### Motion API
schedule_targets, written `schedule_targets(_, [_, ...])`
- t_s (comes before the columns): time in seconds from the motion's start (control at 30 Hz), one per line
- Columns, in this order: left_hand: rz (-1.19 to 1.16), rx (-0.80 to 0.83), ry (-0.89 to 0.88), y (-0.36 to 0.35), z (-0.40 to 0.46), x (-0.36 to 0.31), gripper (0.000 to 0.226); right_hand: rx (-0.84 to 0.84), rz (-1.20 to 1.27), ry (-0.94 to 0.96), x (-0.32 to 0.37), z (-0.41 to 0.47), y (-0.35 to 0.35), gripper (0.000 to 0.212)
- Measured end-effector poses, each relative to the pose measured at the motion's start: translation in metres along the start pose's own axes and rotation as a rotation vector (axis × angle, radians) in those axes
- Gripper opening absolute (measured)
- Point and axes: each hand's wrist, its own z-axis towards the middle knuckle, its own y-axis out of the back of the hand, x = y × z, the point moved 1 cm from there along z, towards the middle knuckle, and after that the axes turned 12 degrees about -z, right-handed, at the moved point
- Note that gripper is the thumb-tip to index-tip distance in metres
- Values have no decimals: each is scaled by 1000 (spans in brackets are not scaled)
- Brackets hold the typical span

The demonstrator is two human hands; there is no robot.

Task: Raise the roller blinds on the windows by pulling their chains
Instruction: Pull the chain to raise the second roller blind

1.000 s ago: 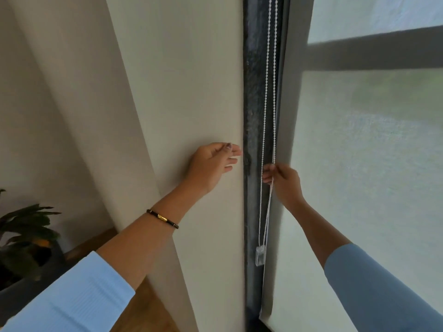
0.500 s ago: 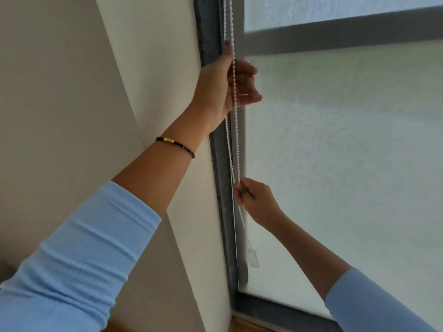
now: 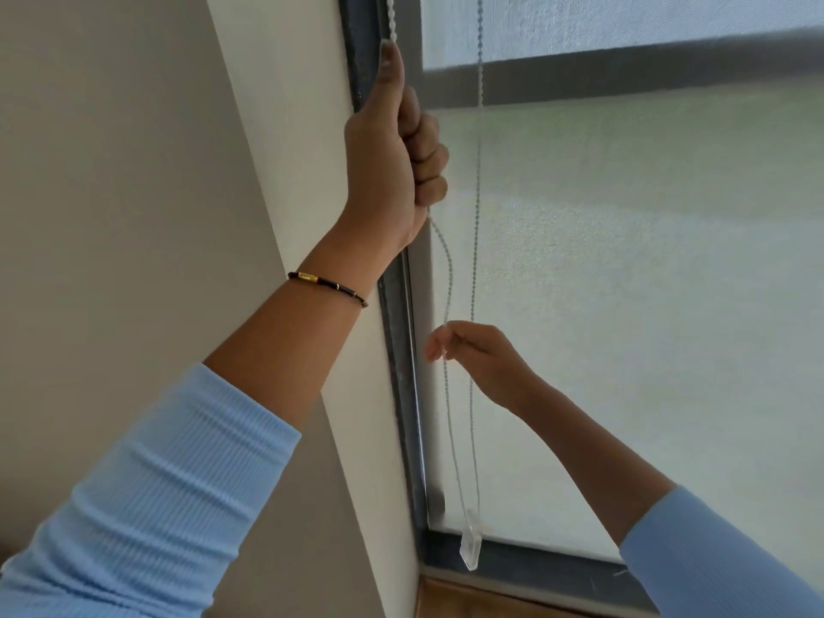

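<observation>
A pale translucent roller blind (image 3: 624,283) covers the window on the right. Its white beaded chain (image 3: 478,171) hangs as a loop along the dark window frame (image 3: 403,394), ending in a clear plastic weight (image 3: 470,546) near the sill. My left hand (image 3: 392,158) is raised high and shut in a fist around the left strand of the chain, thumb pointing up. Lower down, my right hand (image 3: 477,356) pinches that same strand between thumb and fingers. The strand sags loosely between the two hands.
A cream wall panel (image 3: 290,149) stands left of the frame, with a beige wall (image 3: 111,194) beyond it. A dark horizontal window bar (image 3: 646,69) shows through the blind. A strip of wooden floor (image 3: 468,599) lies below the sill.
My left hand has closed into a full fist on the chain. The strand between my hands has gone slack. The view has shifted closer and lower, showing the weight and sill.
</observation>
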Motion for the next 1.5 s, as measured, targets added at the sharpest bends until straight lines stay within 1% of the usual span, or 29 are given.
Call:
schedule_targets(0.03, [-1,6,9,-4,-2,-2,48,-158,57,20,4,0,8,26])
schedule_targets(0.07, [3,14,21,-7,-3,-4,48,-351,48,31,8,2,16,19])
schedule_targets(0.1, [6,23,33,-9,-3,-6,49,-498,-18,13,12,8,23,15])
schedule_targets(0.13, [8,31,44,-10,-4,-8,49,-554,-64,-29,16,17,28,22])
schedule_targets(0.17, [6,39,51,-11,-4,-11,49,-482,-43,-102,21,28,30,37])
schedule_targets(0.2, [-2,45,50,-12,-5,-13,49,-345,61,-183,26,39,30,47])
schedule_targets(0.23, [-8,49,44,-12,-6,-14,50,-235,191,-229,32,47,29,47])
schedule_targets(0.27, [-11,46,34,-9,-7,-16,50,-203,318,-242,36,52,29,38])
schedule_targets(0.33, [10,-2,14,0,-8,-17,51,-346,434,-192,41,55,34,14])
schedule_targets(0.4, [59,-108,4,14,-10,-15,52,-493,469,-117,35,47,36,24])
schedule_targets(0.47, [137,-217,-11,28,-11,-10,52,-510,390,-103,24,35,30,31])
schedule_targets(0.53, [196,-281,-31,39,-10,-6,48,-466,270,-125,14,24,22,27])
schedule_targets(0.63, [229,-364,-84,45,-3,-1,33,-420,233,-139,13,18,15,24])
schedule_targets(0.7, [387,-443,-222,46,4,3,9,-411,230,-155,13,16,8,28])
schedule_targets(0.73, [509,-466,-324,47,6,5,16,-409,224,-159,12,13,3,30])
schedule_targets(0.8, [803,-479,-596,46,11,6,46,-405,210,-170,11,6,-6,30])
schedule_targets(0.83, [936,-455,-748,44,13,7,52,-404,205,-167,11,3,-10,28])
schedule_targets(0.87, [1014,-399,-874,39,16,6,52,-403,202,-161,10,-1,-15,26])
schedule_targets(0.9, [1015,-316,-945,32,19,4,48,-404,201,-157,10,-4,-19,24])
schedule_targets(0.93, [953,-248,-954,25,26,2,44,-404,203,-159,10,-7,-22,23])
schedule_targets(0.97, [874,-210,-916,17,32,-3,42,-402,214,-167,11,-9,-26,23])
schedule_targets(1.0, [794,-220,-837,12,40,-9,41,-396,233,-178,12,-12,-28,24])
schedule_targets(1.07, [660,-235,-591,5,54,-17,35,-376,263,-200,14,-16,-32,28])
schedule_targets(1.13, [382,-108,-295,-8,58,-27,33,-354,290,-217,18,-20,-34,34])
schedule_targets(1.2, [99,22,-76,-20,58,-38,47,-327,338,-229,21,-22,-37,37])
schedule_targets(1.23, [27,50,-31,-26,59,-43,50,-318,346,-225,23,-23,-39,37])
schedule_targets(1.33, [-68,61,12,-41,62,-54,40,-304,326,-202,24,-25,-45,39])
schedule_targets(1.43, [13,-5,-56,-46,49,-50,42,-285,312,-222,15,-32,-53,38])
schedule_targets(1.5, [33,2,-76,-45,29,-38,46,-253,303,-255,0,-40,-57,36])
